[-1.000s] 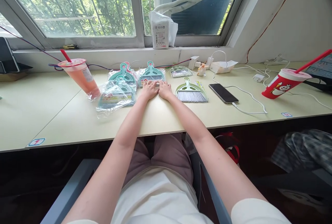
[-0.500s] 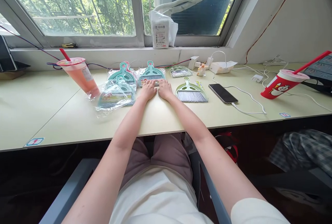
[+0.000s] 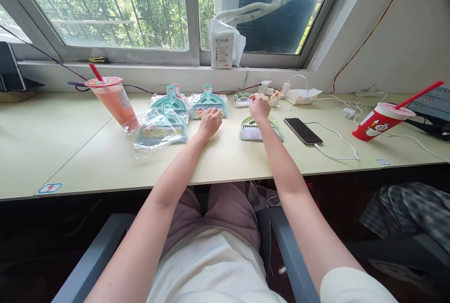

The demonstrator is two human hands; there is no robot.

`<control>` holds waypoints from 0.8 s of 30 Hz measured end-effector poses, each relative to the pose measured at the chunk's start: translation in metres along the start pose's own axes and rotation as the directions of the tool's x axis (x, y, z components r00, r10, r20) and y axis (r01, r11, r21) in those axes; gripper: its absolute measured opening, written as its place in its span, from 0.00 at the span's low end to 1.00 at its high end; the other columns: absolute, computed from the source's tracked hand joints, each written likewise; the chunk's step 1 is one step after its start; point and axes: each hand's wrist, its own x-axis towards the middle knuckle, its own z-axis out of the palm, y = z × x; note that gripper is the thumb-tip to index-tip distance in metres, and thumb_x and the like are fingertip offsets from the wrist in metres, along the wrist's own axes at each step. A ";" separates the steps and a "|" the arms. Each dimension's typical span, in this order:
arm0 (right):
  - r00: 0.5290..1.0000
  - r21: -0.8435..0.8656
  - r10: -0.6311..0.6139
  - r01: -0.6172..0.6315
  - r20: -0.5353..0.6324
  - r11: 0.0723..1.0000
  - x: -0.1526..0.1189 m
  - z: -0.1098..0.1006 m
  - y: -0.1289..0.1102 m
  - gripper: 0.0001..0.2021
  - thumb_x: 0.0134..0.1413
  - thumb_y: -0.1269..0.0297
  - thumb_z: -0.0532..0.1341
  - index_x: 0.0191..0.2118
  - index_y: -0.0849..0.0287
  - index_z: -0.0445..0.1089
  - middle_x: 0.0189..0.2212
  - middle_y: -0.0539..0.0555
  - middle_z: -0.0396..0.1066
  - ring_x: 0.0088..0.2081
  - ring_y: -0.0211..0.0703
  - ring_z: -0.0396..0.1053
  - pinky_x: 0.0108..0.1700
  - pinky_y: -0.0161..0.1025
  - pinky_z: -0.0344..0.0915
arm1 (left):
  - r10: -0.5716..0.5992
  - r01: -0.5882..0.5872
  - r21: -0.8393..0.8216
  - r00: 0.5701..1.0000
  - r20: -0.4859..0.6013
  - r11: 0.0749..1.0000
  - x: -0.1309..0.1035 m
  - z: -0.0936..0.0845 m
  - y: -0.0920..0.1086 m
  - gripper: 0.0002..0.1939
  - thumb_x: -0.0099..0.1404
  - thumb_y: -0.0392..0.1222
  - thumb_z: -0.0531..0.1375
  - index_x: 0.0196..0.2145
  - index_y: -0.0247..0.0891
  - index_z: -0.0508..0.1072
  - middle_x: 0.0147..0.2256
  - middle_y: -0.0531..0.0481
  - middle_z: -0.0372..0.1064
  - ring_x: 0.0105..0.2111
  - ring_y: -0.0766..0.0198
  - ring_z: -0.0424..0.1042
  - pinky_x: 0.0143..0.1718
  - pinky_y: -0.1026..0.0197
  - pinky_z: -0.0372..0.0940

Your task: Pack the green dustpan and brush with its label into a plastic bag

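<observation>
Just in front of a wrapped teal brush-and-dustpan set (image 3: 207,99) is my left hand (image 3: 211,122), fingers curled; whether it holds anything is hidden. My right hand (image 3: 260,107) hovers over the upper part of an unwrapped green set with pale bristles (image 3: 251,133), its fingers bent together and their grip unclear. Behind it lies a small wrapped green set (image 3: 241,100), partly covered by the hand. More teal sets in crinkled clear plastic (image 3: 161,129) overlap to the left of my left hand.
A tilted pink drink cup (image 3: 117,106) stands at the left. To the right are a phone (image 3: 303,130) on a white cable, a small figurine (image 3: 274,99), a white box (image 3: 301,96) and a red cup (image 3: 379,122). The table's front edge runs below my forearms.
My hands were side by side by the middle teal set. The right one has moved right and up over the green set; the left has drawn slightly back with its fingers curled. The view has shifted slightly.
</observation>
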 end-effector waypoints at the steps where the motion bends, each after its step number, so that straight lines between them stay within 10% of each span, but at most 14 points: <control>1: 0.997 -0.020 0.075 -0.075 -0.003 0.997 0.005 -0.004 0.023 0.21 0.64 0.72 0.48 0.53 0.60 0.74 0.56 0.65 0.70 0.58 0.59 0.63 0.55 0.54 0.63 | 0.001 0.000 -0.029 1.000 0.009 1.000 0.001 0.002 0.005 0.18 0.73 0.41 0.46 0.49 0.38 0.74 0.51 0.39 0.69 0.56 0.49 0.64 0.59 0.49 0.59; 7: 0.890 -0.106 0.377 -0.362 0.258 0.926 0.014 -0.006 0.116 0.16 0.59 0.65 0.60 0.50 0.59 0.79 0.55 0.68 0.73 0.58 0.60 0.69 0.54 0.49 0.66 | -0.014 0.045 -0.250 0.992 0.123 0.967 0.004 0.017 0.028 0.20 0.75 0.47 0.48 0.50 0.36 0.75 0.50 0.40 0.72 0.54 0.52 0.67 0.58 0.54 0.61; 19: 0.888 0.193 -0.010 -0.089 0.460 0.977 -0.001 0.016 0.077 0.12 0.49 0.61 0.70 0.40 0.60 0.83 0.41 0.58 0.82 0.48 0.49 0.77 0.49 0.37 0.68 | -0.035 0.137 -0.402 0.967 0.252 0.905 0.008 0.029 0.025 0.15 0.64 0.50 0.62 0.40 0.35 0.78 0.45 0.40 0.75 0.48 0.52 0.72 0.53 0.54 0.65; 24: 0.913 0.481 -0.074 -0.141 0.401 0.866 -0.011 0.015 0.062 0.18 0.44 0.53 0.73 0.35 0.63 0.82 0.35 0.59 0.81 0.41 0.48 0.77 0.48 0.40 0.69 | 0.003 0.243 -0.738 0.949 0.316 0.629 0.007 0.026 0.021 0.21 0.61 0.52 0.63 0.49 0.37 0.74 0.51 0.42 0.74 0.51 0.52 0.72 0.53 0.53 0.65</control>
